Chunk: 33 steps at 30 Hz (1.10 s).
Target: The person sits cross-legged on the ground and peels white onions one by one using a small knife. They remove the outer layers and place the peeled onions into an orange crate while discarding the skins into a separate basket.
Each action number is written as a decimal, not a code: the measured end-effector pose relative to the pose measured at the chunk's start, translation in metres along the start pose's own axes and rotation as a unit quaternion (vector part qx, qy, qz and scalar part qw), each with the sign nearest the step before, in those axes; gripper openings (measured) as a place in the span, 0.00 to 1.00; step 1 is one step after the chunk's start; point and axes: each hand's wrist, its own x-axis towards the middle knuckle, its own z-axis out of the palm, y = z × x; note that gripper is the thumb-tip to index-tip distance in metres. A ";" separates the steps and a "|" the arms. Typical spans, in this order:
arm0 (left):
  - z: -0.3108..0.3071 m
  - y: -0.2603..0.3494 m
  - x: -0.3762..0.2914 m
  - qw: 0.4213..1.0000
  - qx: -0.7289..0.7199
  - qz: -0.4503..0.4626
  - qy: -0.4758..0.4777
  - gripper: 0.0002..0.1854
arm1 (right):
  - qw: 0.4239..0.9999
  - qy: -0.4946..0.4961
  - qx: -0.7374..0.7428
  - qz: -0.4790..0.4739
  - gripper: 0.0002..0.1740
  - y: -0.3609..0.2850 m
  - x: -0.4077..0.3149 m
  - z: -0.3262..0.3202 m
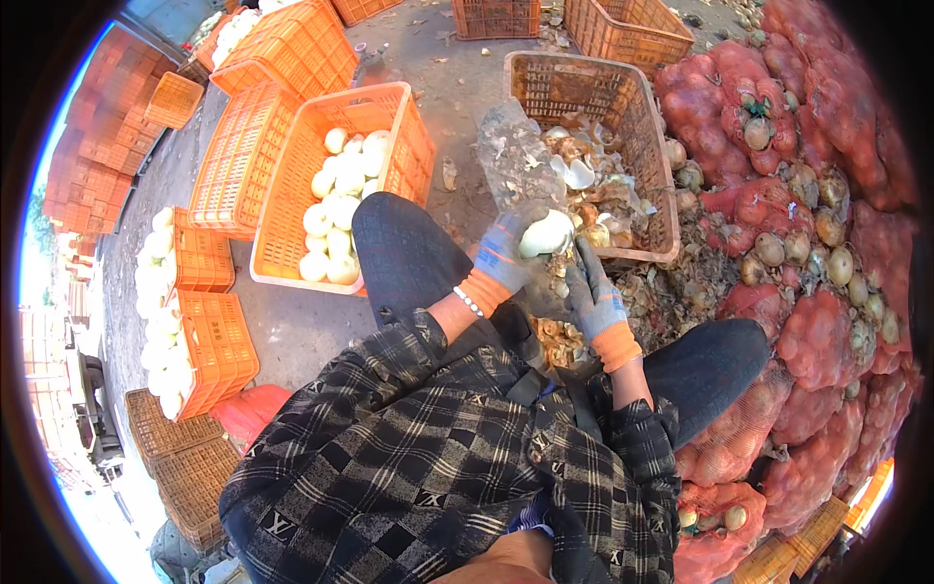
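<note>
Both of my hands wear grey and orange work gloves. My left hand (519,244) is closed around a peeled white onion (546,233) above my lap. My right hand (592,292) is just right of the onion, its fingers extended upward; whether it holds a small tool is hidden. Beyond the hands, a dirty plastic crate (668,197) contains onion skins (580,174) and scraps, with a torn clear plastic sheet (511,157) over its left side. To the left, an orange plastic crate (273,212) holds many peeled onions (341,208).
Red mesh sacks of onions (821,328) are piled on the right, with loose unpeeled onions (770,249) among them. More orange crates (244,157) stand at left, some filled with peeled onions (162,343). Brown crates (193,482) lie lower left. Loose skins (560,343) lie between my legs.
</note>
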 end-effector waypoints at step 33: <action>-0.011 -0.044 -0.001 0.860 -0.445 -0.237 -0.074 0.45 | 0.902 0.031 0.422 0.091 0.33 0.054 0.032 -0.031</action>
